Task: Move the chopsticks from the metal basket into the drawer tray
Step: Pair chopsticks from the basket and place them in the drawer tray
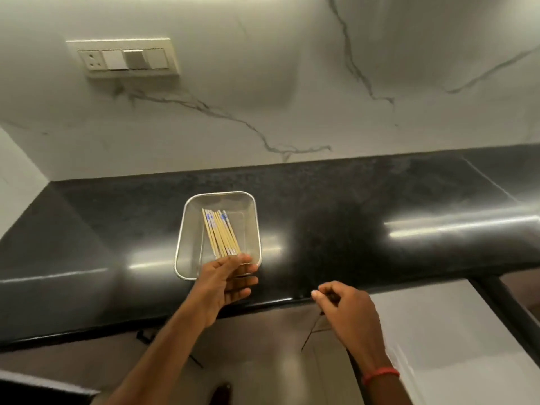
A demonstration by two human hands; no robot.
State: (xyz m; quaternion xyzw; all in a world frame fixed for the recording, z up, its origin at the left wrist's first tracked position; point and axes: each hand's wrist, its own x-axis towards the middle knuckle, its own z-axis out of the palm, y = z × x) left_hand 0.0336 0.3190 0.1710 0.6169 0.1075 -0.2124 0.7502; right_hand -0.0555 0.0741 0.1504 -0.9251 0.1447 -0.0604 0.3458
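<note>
Left hand (226,283) at metal basket (187,229) edge (near), chopsticks (220,233) inside

chopsticks (221,233) — pale wood, blue-marked tops, bundled flat | metal basket (187,226) — rectangular, on black counter

Black glossy countertop (380,206) — marble-veined wall (263,97) behind, switch panel (124,58) upper left.
</note>
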